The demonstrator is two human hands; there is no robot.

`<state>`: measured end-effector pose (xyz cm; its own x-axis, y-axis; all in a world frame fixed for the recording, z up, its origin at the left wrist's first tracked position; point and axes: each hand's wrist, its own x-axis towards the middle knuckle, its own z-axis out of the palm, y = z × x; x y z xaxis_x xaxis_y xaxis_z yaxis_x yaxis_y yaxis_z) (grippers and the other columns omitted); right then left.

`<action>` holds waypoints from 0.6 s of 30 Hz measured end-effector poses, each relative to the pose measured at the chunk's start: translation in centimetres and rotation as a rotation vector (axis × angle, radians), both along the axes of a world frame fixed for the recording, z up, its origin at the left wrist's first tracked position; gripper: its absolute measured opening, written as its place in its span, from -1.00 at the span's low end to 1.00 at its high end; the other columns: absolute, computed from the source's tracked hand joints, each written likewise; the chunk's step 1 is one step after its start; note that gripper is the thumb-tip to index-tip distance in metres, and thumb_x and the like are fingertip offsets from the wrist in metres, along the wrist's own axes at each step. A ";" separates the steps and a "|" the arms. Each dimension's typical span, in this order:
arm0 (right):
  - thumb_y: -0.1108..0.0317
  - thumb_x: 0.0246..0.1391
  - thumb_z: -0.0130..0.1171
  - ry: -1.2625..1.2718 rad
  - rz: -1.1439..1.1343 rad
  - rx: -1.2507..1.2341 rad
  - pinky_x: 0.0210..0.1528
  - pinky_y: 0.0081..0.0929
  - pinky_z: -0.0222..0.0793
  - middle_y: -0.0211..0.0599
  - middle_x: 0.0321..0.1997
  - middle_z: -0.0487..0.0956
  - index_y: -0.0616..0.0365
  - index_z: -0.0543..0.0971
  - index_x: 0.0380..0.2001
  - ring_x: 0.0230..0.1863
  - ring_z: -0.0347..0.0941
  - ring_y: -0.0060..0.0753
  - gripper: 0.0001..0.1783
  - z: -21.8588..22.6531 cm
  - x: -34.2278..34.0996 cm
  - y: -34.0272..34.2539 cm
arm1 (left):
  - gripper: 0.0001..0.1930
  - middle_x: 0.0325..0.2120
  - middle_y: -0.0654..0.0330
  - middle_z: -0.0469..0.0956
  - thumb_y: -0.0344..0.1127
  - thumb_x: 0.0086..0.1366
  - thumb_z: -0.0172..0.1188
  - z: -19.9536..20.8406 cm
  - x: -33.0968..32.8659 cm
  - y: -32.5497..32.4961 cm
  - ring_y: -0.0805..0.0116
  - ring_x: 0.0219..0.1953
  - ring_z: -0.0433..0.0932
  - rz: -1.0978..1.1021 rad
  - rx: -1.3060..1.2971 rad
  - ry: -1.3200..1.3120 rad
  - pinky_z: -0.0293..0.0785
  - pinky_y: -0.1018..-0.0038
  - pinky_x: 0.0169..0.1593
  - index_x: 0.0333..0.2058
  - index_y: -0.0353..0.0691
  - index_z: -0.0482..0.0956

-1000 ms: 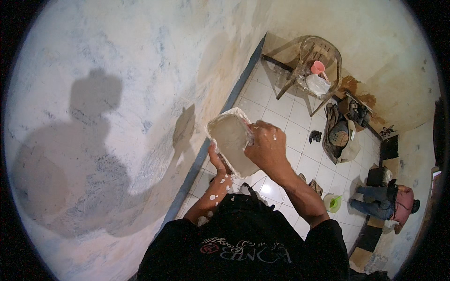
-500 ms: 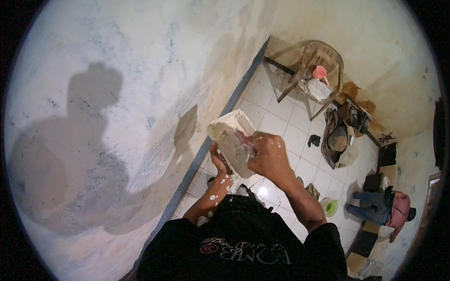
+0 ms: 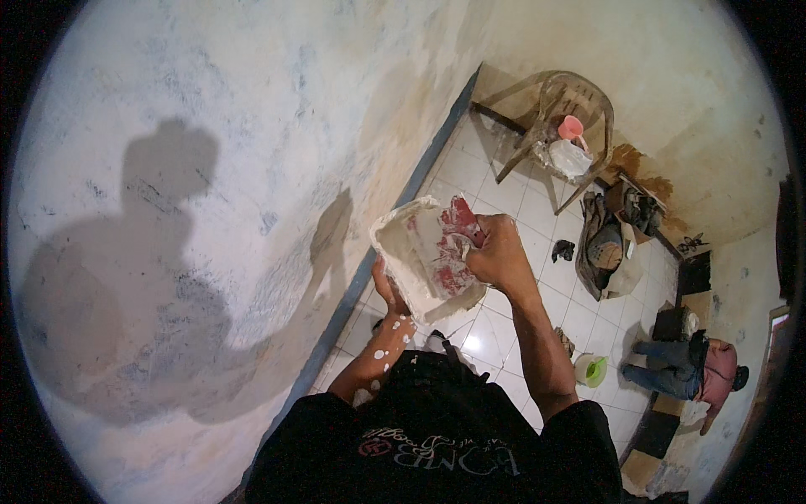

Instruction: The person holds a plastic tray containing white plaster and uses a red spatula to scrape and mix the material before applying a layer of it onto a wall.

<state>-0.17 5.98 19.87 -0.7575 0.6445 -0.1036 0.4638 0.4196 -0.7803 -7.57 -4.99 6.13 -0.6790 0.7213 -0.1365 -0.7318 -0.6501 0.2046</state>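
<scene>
Hands on a plaster-caked tray

Left hand gripping the red tray from beneath, spattered white. Right hand closed at its upper rim, contents hidden. Held tilted beside the patchy wall, above white floor tiles. Farther off, plastic chair.

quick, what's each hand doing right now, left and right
Left hand: closed under the plaster-smeared tray, holding it up.
Right hand: closed at the tray's right edge; what it grips cannot be told.

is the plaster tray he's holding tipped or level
Tipped: the plaster tray stands steeply on edge, inside facing the camera, left hand beneath it, right hand at its rim.
</scene>
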 end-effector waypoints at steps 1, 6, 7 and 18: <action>0.50 -0.41 0.04 -0.014 0.040 0.032 -0.26 -0.17 0.43 0.19 -0.59 0.49 0.34 0.57 -0.50 -0.46 0.48 0.19 -0.73 -0.1 -0.1 -0.3 | -0.25 0.15 0.04 0.24 0.15 0.11 -0.10 -0.3 0.0 -0.1 0.08 0.15 0.25 0.001 -0.003 -0.001 0.21 0.16 0.19 0.21 -0.19 0.16; 0.48 -0.42 0.08 -0.016 0.078 0.181 -0.28 -0.18 0.43 0.15 -0.59 0.50 0.30 0.58 -0.48 -0.47 0.48 0.18 -0.73 -1.5 0.6 -0.4 | -0.25 0.10 -0.01 0.29 0.09 0.09 -0.07 -1.3 0.1 -0.4 0.06 0.09 0.32 0.018 -0.173 -0.029 0.26 0.17 0.15 0.20 -0.22 0.16; 0.46 -0.41 0.12 0.003 0.039 0.105 -0.28 -0.19 0.43 0.14 -0.58 0.51 0.30 0.59 -0.47 -0.47 0.49 0.15 -0.72 -1.1 0.8 -0.2 | -0.25 0.10 -0.01 0.29 0.09 0.09 -0.07 -1.4 0.2 -0.3 0.06 0.09 0.32 0.020 -0.170 -0.032 0.26 0.17 0.15 0.20 -0.22 0.16; 0.44 -0.44 0.20 0.032 0.044 0.190 -0.35 -0.17 0.39 0.11 -0.59 0.50 0.32 0.55 -0.58 -0.50 0.46 0.14 -0.78 0.5 0.4 -1.7 | -0.21 0.10 -0.03 0.30 0.12 0.06 -0.05 -0.9 0.0 -0.6 0.02 0.09 0.34 -0.057 -0.104 0.030 0.28 0.14 0.14 0.21 -0.26 0.14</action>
